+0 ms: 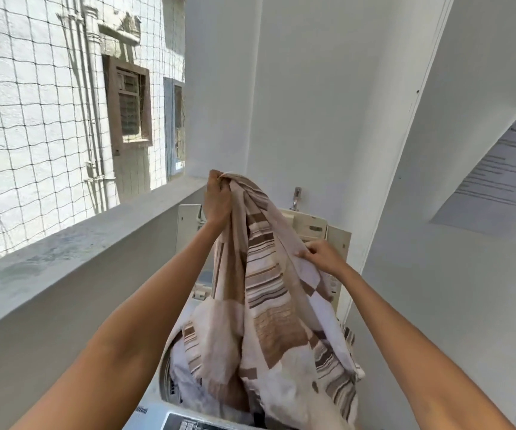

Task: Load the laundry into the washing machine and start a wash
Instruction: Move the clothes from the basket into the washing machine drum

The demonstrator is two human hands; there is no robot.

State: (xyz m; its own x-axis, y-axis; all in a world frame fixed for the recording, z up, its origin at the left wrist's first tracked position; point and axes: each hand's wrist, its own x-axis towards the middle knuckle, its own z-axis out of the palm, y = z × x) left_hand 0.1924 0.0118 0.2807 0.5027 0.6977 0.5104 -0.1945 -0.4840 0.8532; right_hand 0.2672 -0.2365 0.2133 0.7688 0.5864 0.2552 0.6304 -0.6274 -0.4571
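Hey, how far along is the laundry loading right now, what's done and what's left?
Done: the washing machine lid is up and some pale laundry already lies in the drum. In hand: the left hand holds the striped beige sheet up high, the right hand pinches its edge, and its lower end trails into the drum. Left: feed the rest in, close the lid, and start a wash at the control panel.
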